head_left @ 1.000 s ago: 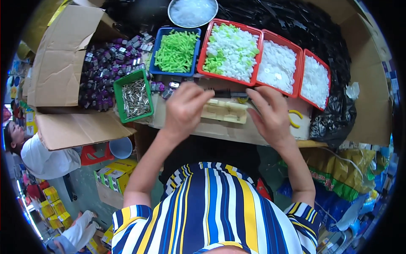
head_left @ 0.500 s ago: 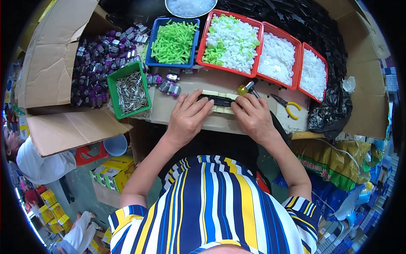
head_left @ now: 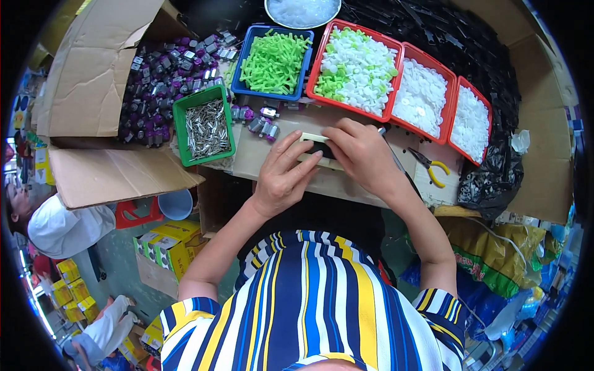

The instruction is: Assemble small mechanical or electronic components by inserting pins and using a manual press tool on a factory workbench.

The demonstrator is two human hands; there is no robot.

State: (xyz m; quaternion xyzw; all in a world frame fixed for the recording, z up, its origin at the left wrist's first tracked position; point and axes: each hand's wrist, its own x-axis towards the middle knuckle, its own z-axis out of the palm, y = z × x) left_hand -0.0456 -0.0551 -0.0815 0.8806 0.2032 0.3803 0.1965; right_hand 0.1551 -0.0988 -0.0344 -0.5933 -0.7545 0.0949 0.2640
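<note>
A cream and black plastic piece (head_left: 314,138), long and narrow, is held between my two hands over the cardboard-topped bench. My left hand (head_left: 284,176) has its fingers closed on the piece's left end and near side. Thumb and fingers of my right hand (head_left: 364,153) pinch the piece's far right side and cover much of it. Just past my right hand lies a dark slim tool (head_left: 396,154), partly hidden by that hand. Pliers with yellow handles (head_left: 438,174) rest to the right. Several small purple and silver motors (head_left: 265,128) lie to the far left of my hands.
A green tray (head_left: 231,150) holds metal pins. A blue tray (head_left: 272,95) carries green plastic parts, and three red trays (head_left: 352,111) hold white and green ones. Cardboard flaps (head_left: 124,179) flank the bench. A metal bowl (head_left: 303,25) stands behind. Another person (head_left: 68,229) is at left.
My right hand has moved left along the piece, its fingers now curled over it, hiding more. The tool's yellow end is now covered. The whole view has shifted slightly.
</note>
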